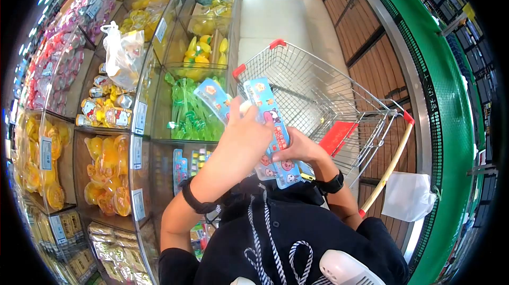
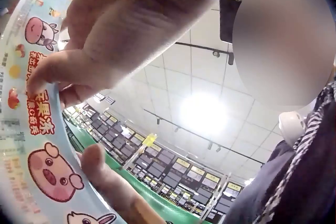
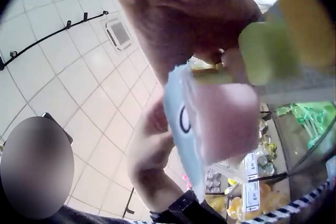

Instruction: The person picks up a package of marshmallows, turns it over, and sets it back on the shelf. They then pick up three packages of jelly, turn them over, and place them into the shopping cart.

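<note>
Pale-blue pack [image 1: 281, 139], cartoon animals, red lettering; left hand [image 1: 249, 132], right hand [image 1: 300, 150] gripping

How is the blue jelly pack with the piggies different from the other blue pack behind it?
The front pack shows almost its whole length, cartoon animals all down it; the rear pack shows only its top end above the left hand. The front pack sits nearer the shopping cart, the rear pack nearer the shelves. The right hand grips the front pack's lower end, not the rear pack. Both are pale blue with cartoons.
</note>
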Available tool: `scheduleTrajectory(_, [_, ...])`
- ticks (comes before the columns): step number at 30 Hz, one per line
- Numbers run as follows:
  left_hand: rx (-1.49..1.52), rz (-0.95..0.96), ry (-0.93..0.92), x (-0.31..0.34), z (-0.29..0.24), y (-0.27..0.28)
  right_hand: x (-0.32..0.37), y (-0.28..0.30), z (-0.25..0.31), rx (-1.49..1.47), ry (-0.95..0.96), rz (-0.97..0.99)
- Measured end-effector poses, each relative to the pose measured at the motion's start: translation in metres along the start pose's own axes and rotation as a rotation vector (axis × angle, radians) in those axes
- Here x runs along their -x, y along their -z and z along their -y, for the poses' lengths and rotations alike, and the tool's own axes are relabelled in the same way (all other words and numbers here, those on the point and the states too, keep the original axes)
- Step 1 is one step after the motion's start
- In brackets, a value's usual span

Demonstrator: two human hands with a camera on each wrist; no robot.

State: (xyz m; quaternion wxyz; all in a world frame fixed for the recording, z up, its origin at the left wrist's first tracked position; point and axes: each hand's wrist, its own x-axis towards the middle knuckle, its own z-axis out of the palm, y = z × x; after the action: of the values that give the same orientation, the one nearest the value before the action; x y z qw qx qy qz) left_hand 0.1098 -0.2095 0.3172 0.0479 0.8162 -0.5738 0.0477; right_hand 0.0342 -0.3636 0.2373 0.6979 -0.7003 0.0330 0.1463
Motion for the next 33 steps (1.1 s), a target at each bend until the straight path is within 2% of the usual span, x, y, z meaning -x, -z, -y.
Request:
scheduleTrajectory(1, [0.002,0.023,0.001,-0.001,0.000,0.003,-0.001,-0.001,-0.004,-0.030,0.069,-0.002])
scheduleTrajectory(4, [0.007,0.036,0.009,-0.002,0.002,0.001,-0.001,-0.004,0.008,0.087,-0.189,0.000])
scheduleTrajectory(7, [0.021,0.076,0.013,-0.002,0.004,-0.001,0.000,-0.005,0.017,0.024,-0.195,-0.009])
scheduleTrajectory(13, [0.132,0.160,0.020,-0.006,0.010,-0.001,-0.004,0.000,-0.003,-0.110,-0.037,0.020])
scheduleTrajectory(17, [0.178,0.164,0.038,-0.005,0.012,-0.002,-0.004,0.001,-0.002,-0.206,-0.113,0.046])
scheduleTrajectory(23, [0.184,-0.150,-0.006,-0.001,0.011,-0.008,0.006,0.012,0.003,-0.498,-0.062,0.037])
scheduleTrajectory(27, [0.421,-0.556,0.051,-0.003,0.011,-0.027,0.012,0.026,0.000,-0.595,-0.021,0.020])
scheduleTrajectory(30, [0.802,-0.822,0.507,-0.008,-0.007,-0.053,0.011,0.026,-0.012,-0.640,0.002,0.044])
scheduleTrajectory(31, [0.893,-0.808,0.634,-0.007,-0.008,-0.066,0.011,0.023,-0.014,-0.629,0.028,0.037])
scheduleTrajectory(33, [1.038,-0.768,0.751,-0.004,-0.007,-0.090,0.012,0.019,-0.008,-0.549,0.029,0.001])
